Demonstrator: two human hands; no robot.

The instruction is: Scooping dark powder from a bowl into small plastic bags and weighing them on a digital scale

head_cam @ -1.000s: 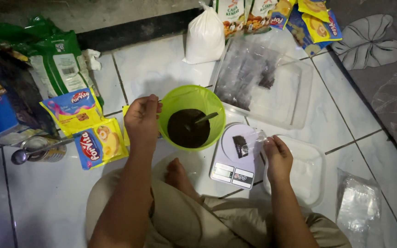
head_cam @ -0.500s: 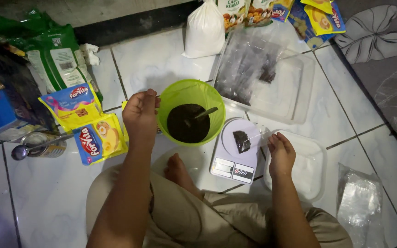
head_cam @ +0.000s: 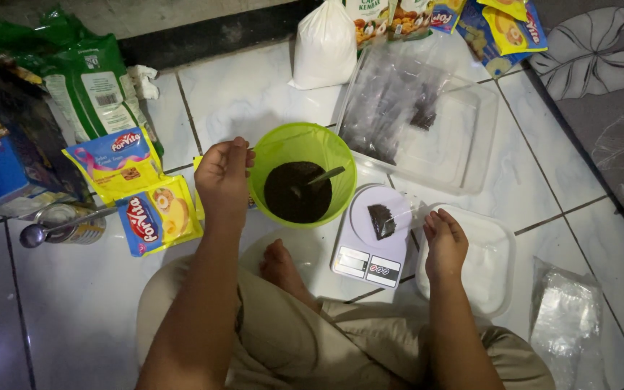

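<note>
Our left hand (head_cam: 224,177) sits at the rim of the green bowl (head_cam: 302,144), fingers curled nearly closed. We can't tell if they pinch anything; likely just steadying the bowl. The bowl holds a dark mix (head_cam: 296,192) with a spoon (head_cam: 324,175) stuck in it, parked close so scooping stays a short reach.

Our right hand (head_cam: 443,242) is half open, fingertips on the clear edge of a small bag (head_cam: 383,220) with a dark portion inside. The bag lies on the white scale (head_cam: 370,238), just right of the bowl, presumably for weighing.

The scale's readout faces us. A white tray (head_cam: 496,278) lies under the right hand, and a clear tub (head_cam: 464,137) with filled bags sits behind. Yellow packets (head_cam: 157,217) sit left of the bowl, out of the working lane.
</note>
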